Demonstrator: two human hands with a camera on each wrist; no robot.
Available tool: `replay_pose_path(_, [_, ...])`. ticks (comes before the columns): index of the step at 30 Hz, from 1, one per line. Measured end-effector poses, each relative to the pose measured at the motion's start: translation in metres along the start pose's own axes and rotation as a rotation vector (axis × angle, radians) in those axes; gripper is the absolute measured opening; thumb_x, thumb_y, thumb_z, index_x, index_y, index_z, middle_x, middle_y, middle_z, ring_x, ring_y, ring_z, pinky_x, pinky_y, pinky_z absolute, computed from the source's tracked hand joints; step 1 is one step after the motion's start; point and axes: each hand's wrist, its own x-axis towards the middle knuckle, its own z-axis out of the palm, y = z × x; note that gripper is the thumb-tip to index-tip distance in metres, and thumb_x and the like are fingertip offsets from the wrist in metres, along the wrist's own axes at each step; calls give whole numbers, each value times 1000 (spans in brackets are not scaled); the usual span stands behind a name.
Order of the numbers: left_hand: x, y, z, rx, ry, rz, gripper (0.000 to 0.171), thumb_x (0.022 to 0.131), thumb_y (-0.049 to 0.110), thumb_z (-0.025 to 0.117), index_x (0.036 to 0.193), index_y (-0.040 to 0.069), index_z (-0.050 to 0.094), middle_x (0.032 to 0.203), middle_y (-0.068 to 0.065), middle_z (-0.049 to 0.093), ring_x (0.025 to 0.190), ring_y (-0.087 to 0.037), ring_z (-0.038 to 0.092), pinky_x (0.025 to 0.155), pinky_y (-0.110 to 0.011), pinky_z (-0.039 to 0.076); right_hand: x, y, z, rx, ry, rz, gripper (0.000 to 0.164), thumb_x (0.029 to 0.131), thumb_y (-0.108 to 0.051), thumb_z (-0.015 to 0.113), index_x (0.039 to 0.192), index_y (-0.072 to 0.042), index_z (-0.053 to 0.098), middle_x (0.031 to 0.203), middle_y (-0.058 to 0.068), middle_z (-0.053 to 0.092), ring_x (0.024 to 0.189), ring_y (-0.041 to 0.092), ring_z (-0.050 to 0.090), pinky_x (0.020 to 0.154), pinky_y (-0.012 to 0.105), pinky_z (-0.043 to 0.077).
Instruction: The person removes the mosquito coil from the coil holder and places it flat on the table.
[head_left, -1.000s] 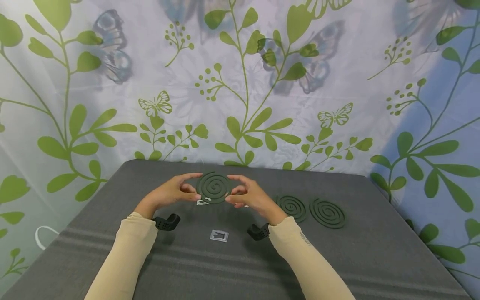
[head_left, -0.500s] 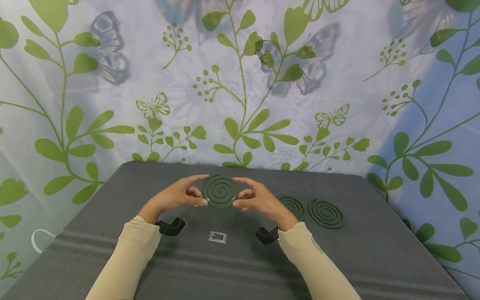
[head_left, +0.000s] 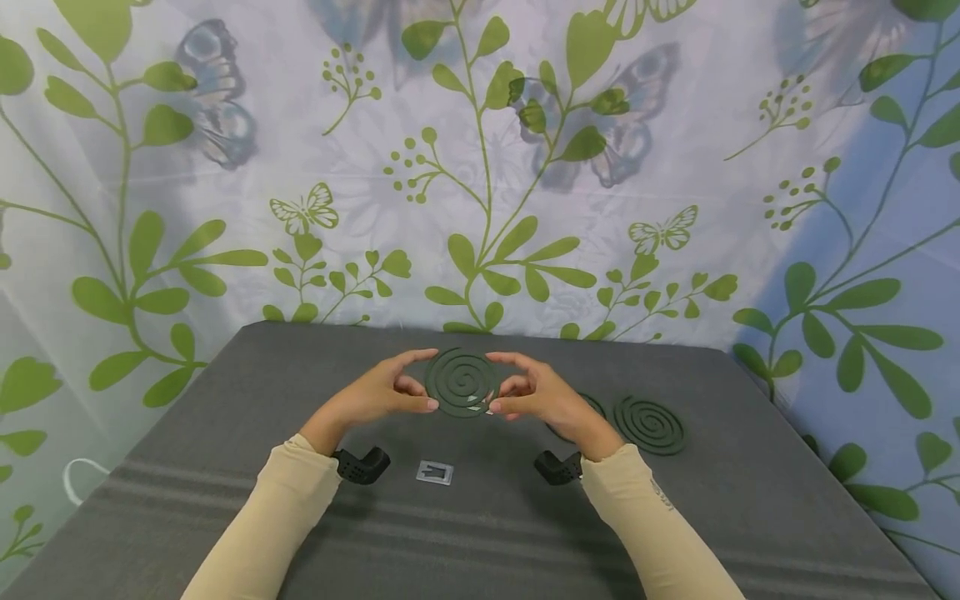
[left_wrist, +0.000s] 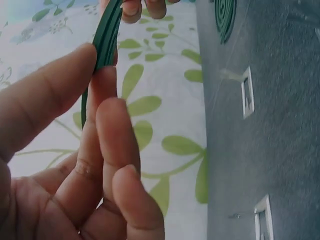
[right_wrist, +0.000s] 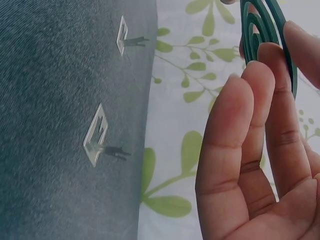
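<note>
In the head view, a dark green mosquito coil [head_left: 459, 383] is held up above the table, its spiral face toward me. My left hand [head_left: 372, 393] pinches its left rim between thumb and fingers. On the opposite rim, my right hand [head_left: 546, 396] pinches it the same way. The left wrist view shows the coil [left_wrist: 106, 37] nearly edge-on between thumb and index finger. More of its rings show in the right wrist view, where the coil [right_wrist: 257, 32] sits at the fingertips. A small silver metal stand [head_left: 435, 472] lies on the table below the hands.
A second mosquito coil [head_left: 651, 425] lies flat on the grey table [head_left: 465, 542] at right. Another coil [head_left: 592, 403] is partly hidden behind my right arm. The right wrist view shows two metal stands [right_wrist: 96, 135] with upright prongs. A patterned curtain [head_left: 480, 167] hangs behind.
Both hands have shifted right together, carrying the mosquito coil with them. The right arm now covers more of the nearer coil on the table. Both hands keep their pinch.
</note>
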Motion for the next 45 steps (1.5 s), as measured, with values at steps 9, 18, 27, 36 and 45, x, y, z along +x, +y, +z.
replay_pose_path(9, [8,2,18,-20,12,3,84,101,4,75,168,-6,25,88,1,76,92,-22,73,96,-43,55,-10,10,-14,34,-28,-14,80,99,-4,78,167,-1,35,96,-1,74,87,19,71,86,45,62])
replay_pose_path(18, [11,3,39,-43,42,-16,84,101,7,77,169,-2,29,88,2,77,91,-21,73,92,-39,54,-25,19,-26,66,-51,-30,85,98,-6,79,166,4,30,94,1,72,83,17,68,80,37,59])
replay_pose_path(27, [11,9,61,-80,73,4,85,98,7,81,168,-1,32,91,-4,79,92,-24,76,88,-39,58,-40,27,-40,72,-90,-49,85,98,-4,79,167,2,30,99,3,76,81,17,68,78,39,58])
replay_pose_path(36, [15,11,80,-95,79,-8,83,98,8,81,168,4,36,90,-2,77,88,-30,71,80,-40,53,-53,36,-53,94,-115,-81,89,97,-6,82,166,5,29,97,5,75,84,19,71,77,36,57])
replay_pose_path(45, [26,11,98,-58,64,3,83,98,10,81,168,6,37,93,-4,79,87,-33,71,75,-41,56,-70,44,-67,83,-113,-85,83,98,-1,78,165,7,29,97,2,75,96,19,73,84,36,61])
